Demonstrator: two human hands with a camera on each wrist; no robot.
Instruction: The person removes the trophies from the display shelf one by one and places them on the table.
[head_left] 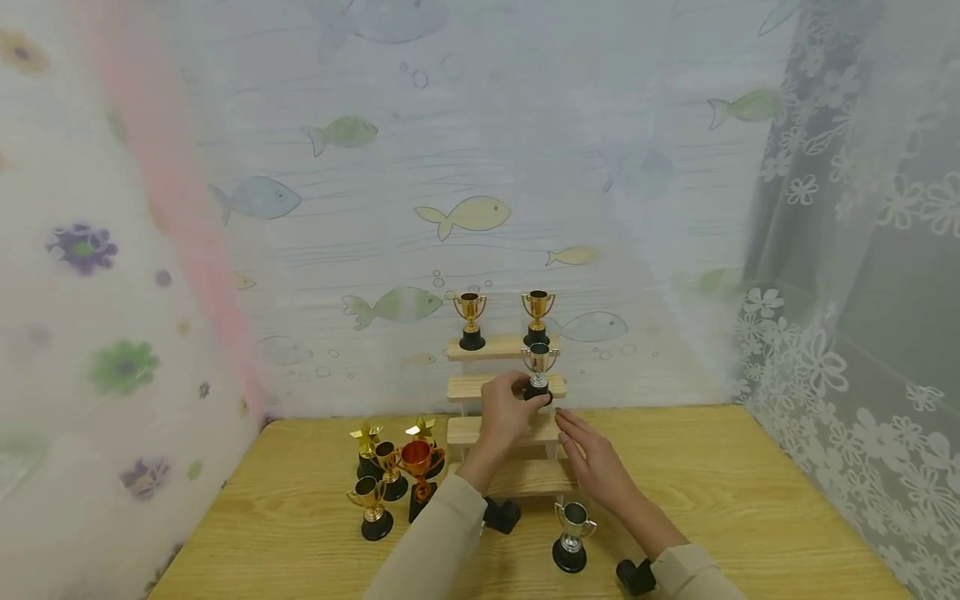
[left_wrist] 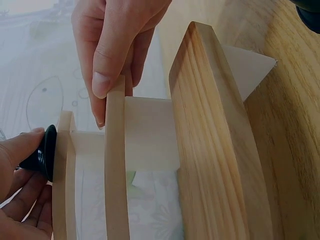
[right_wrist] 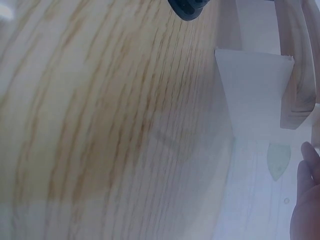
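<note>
My left hand [head_left: 510, 410] grips a small silver trophy cup [head_left: 538, 360] by its black base, at the right part of the second tier from the top of a wooden stepped display stand [head_left: 532, 477]. In the left wrist view the black base [left_wrist: 47, 153] stands against that tier's surface, with the left fingers around it. My right hand [head_left: 600, 468] has straight fingers touching the right end of the tier below; in the left wrist view the right hand [left_wrist: 120, 42] comes in from the top. Two gold trophy cups, left [head_left: 470, 310] and right [head_left: 537, 307], stand upright on the top tier.
Left of the stand, several trophies stand grouped on the wooden table [head_left: 262, 525], among them an orange cup [head_left: 417, 457] and star-topped ones [head_left: 367, 437]. Another silver cup [head_left: 572, 523] stands in front. A fish-patterned curtain [head_left: 472, 167] hangs behind the table.
</note>
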